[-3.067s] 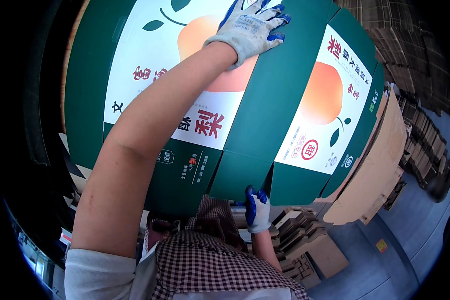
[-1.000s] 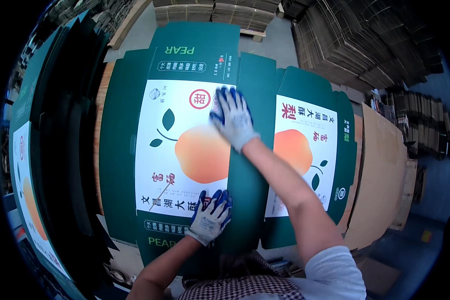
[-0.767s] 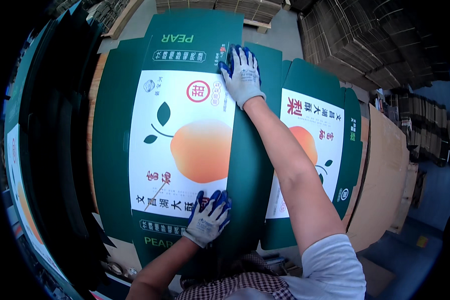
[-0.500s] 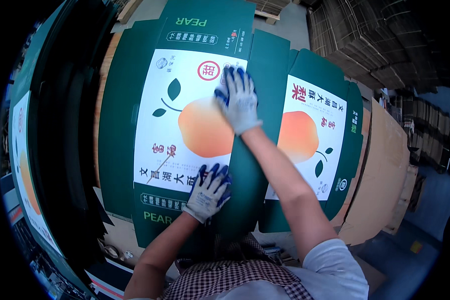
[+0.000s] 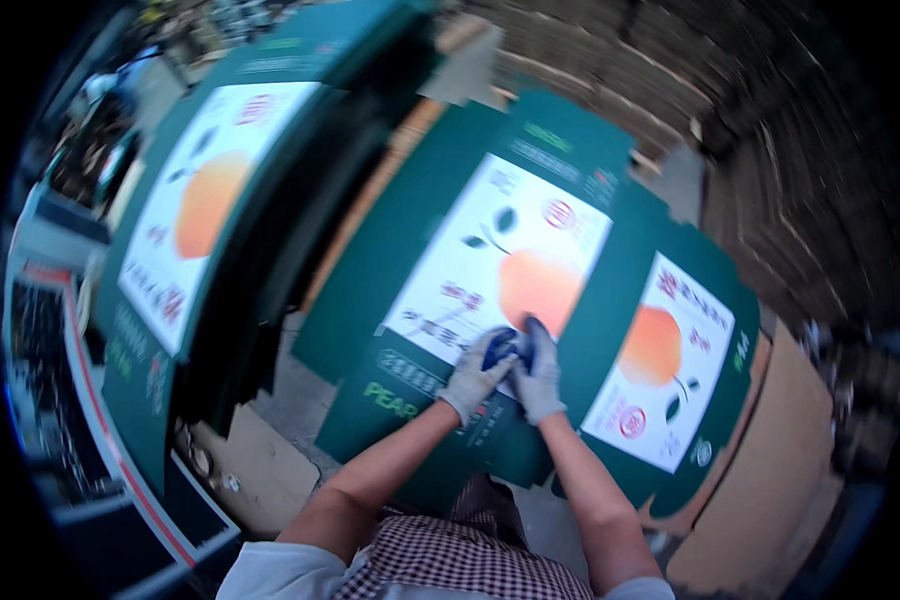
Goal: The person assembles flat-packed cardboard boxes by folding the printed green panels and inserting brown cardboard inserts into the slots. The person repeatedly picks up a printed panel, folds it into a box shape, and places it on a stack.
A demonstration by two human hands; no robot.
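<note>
Left hand [image 5: 478,378], right hand [image 5: 540,380] meet over flat carton [image 5: 602,310]

A worker's gloved hands sit side by side, their touch seeming to steady the printed surface. The left fingers bend toward the right hand; the right fingers lie close together, pointing forward. Blur hides whether they pinch anything. The carton spreads beneath and beyond the fingertips, pear side up, apparently laid flat so both white panels are within reach. Right of the fingers, past the carton's edge, lies brown board [image 5: 770,440]. Well left is a stack [image 5: 205,215] of matching cartons, probably kept handy. Farthest ahead of the fingers, brown bundles [image 5: 570,60] are perhaps piled out of the way.
</note>
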